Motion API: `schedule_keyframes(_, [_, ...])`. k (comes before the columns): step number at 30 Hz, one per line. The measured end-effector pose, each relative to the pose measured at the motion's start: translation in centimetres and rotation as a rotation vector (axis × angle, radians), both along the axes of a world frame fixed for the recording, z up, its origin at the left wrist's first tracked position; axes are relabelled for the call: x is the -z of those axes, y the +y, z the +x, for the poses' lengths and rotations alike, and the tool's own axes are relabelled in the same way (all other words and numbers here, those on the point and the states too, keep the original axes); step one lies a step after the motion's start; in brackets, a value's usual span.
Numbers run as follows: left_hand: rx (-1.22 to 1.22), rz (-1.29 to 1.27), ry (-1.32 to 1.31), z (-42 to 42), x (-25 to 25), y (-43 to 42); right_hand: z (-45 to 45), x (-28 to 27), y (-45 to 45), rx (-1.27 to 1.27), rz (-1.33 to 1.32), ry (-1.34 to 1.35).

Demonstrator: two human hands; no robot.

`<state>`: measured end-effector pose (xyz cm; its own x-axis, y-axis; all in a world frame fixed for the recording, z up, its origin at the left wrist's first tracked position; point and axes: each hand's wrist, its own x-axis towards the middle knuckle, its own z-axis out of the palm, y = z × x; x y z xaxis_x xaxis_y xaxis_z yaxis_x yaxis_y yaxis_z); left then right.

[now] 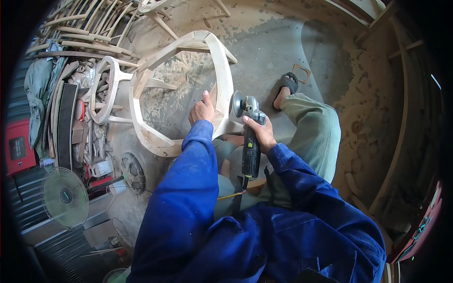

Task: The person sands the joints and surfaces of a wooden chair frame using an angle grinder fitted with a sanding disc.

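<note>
The right hand (264, 133) has its fingers wrapped round the grinder (250, 158), long axis alongside the frame's (221, 66) right edge, disc (237, 104) nearest; the left hand (202, 112) is just inside, its grip hidden.

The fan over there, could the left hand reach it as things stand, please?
Probably not: the left hand is at the wooden frame, and the fan stands well off to one side.

Readable text: none. Grinder (251, 141): bright green mark on black body, too small to make out. Fan (66, 195): small pale-green mark at hub centre, too blurred to read.
</note>
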<state>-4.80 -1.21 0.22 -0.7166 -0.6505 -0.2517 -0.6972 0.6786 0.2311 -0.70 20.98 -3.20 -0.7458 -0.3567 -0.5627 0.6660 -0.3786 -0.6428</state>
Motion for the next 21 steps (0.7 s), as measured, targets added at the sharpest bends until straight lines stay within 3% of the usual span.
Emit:
schedule_keyframes(6, [0.016,-0.013,-0.053,-0.2,-0.4,0.0,-0.1,-1.2,-1.6,0.024,-0.061,0.004])
schedule_keyframes(11, [0.076,-0.055,0.089,0.3,0.9,0.0,-0.7,-1.0,0.2,0.03,-0.076,-0.185])
schedule_keyframes(15, [0.229,-0.042,0.157,-1.6,1.9,-1.1,-2.7,0.1,1.2,0.175,0.016,-0.084])
schedule_keyframes(19, [-0.05,0.013,-0.02,-5.1,0.3,1.6,-4.8,0.1,2.6,0.347,0.091,-0.018])
schedule_keyframes(21, [0.039,-0.006,0.024,-3.6,0.4,2.0,-5.1,-0.8,3.6,0.368,0.055,-0.013])
